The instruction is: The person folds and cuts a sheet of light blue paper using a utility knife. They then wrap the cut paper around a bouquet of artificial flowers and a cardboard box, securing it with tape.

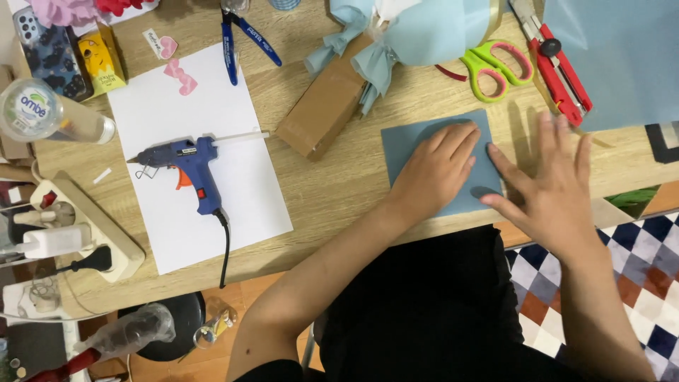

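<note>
Left hand (435, 170) lies flat, fingers together, palm down on a blue paper square (409, 145) at the near edge of the wooden worktop (332, 184); it grips nothing, only presses. Right hand (548, 187) just beside it, fingers spread wide, fingertips touching the square's right edge and the bare wood past it; also holding nothing. The square sits directly under the left palm, its left portion showing, its near edge close to the worktop's lip. Beyond the left hand: a brown cardboard box (327, 106) with pale blue wrapping bunched on its far end. Beyond the right hand: green-and-pink scissors (491, 67), a red utility knife (559, 67), and a large pale blue sheet (615, 56). Well off to the left of both hands: a blue glue gun (187, 166) resting on a white sheet (191, 155), cord trailing over the near edge. Judgement: the step looks like flattening or creasing the square. To do it well, keep the left palm as anchor so the paper cannot slide, sweep the right fingertips outward from the centre with even pressure, and check corners align before bearing down hard.
</note>
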